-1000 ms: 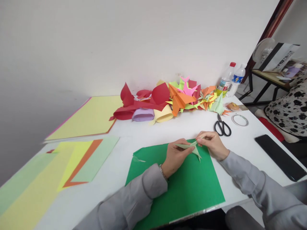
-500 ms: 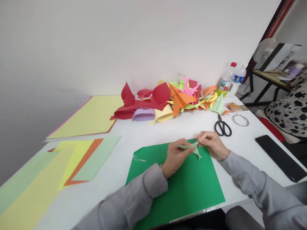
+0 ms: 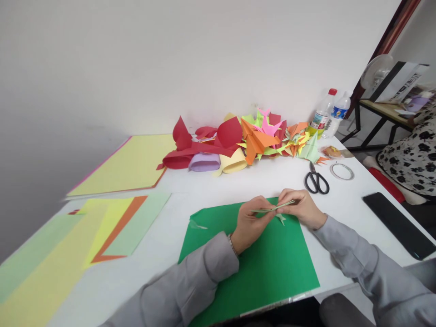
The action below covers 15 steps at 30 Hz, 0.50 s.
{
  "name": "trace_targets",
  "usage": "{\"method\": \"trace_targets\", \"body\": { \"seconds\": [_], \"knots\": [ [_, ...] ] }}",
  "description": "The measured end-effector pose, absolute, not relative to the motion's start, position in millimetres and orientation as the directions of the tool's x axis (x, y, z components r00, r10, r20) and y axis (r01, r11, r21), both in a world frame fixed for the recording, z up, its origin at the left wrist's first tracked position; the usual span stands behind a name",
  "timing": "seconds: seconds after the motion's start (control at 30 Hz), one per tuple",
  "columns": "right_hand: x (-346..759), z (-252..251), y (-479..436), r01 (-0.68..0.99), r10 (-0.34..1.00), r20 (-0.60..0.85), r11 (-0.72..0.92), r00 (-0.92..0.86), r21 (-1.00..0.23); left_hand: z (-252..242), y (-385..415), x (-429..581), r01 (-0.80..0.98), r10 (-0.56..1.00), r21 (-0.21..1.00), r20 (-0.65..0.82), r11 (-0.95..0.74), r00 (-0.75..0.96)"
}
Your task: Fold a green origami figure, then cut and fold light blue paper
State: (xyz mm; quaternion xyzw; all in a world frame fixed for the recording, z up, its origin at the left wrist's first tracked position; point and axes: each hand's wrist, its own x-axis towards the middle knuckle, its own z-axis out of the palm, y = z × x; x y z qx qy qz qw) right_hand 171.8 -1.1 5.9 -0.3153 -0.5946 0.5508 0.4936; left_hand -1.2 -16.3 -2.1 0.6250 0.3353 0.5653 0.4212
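Observation:
Over a green sheet [image 3: 272,259] on the white table, both hands pinch one small pale green folded paper figure [image 3: 281,218]. My left hand [image 3: 251,223] grips its left part between thumb and fingers. On the other side my right hand [image 3: 301,208] pinches the figure near its middle, fingertips close to those of the left. The paper's thin edges stick out left and right of the fingers, and a small pointed tail hangs below. Fingers cover the middle of the figure.
Scissors [image 3: 316,179], a tape roll [image 3: 342,171] and a black phone-like slab [image 3: 398,225] lie to the right. A pile of coloured folded paper [image 3: 255,141] and two bottles [image 3: 335,116] stand at the back. Coloured sheets [image 3: 134,227] lie left. A person's patterned clothing [image 3: 408,150] shows at right.
My right hand has moved slightly left and closer to my left hand, from the figure's tip to its middle. The figure has turned and now shows its edges more.

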Motion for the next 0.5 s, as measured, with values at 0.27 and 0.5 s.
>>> {"method": "trace_targets", "body": {
  "seconds": [0.27, 0.5],
  "knots": [
    [171.5, 12.1, -4.9, -0.142, 0.889, 0.31, 0.278, -0.338, -0.95, 2.5, -18.3, -2.6, -0.005, 0.797, 0.808, 0.582, -0.589, 0.162],
    [173.0, 10.2, -4.2, -0.157, 0.886, 0.295, 0.254, -0.358, -0.954, 1.9, -20.0, -1.5, 0.003, 0.829, 0.839, 0.537, -0.544, 0.153]
  ]
}}
